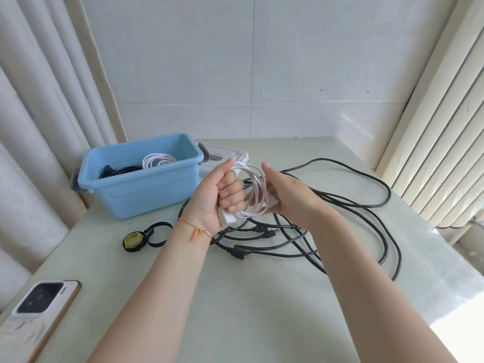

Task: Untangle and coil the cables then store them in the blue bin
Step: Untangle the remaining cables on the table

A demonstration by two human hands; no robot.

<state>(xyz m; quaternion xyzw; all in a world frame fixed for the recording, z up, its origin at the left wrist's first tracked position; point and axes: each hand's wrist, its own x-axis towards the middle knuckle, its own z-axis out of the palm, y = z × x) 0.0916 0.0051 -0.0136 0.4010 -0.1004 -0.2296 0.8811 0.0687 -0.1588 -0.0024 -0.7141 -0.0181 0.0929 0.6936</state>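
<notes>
Right of the blue bin (146,188), the left hand (218,196) gripped a white cable coil (255,193); the right hand (288,195) apparently pinched it too.

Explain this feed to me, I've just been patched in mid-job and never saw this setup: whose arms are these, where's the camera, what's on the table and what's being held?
There is no machine here. A person wears one camera on the head, looking forward and down, so the arms are their own. The left hand grips a coil of white cable; the right hand holds the coil's other side. On the table lies a tangle of black cables, not yet coiled. The blue bin stands at the back left with one white and one dark coil inside. Nearby lie a roll of black strap and a phone.
</notes>
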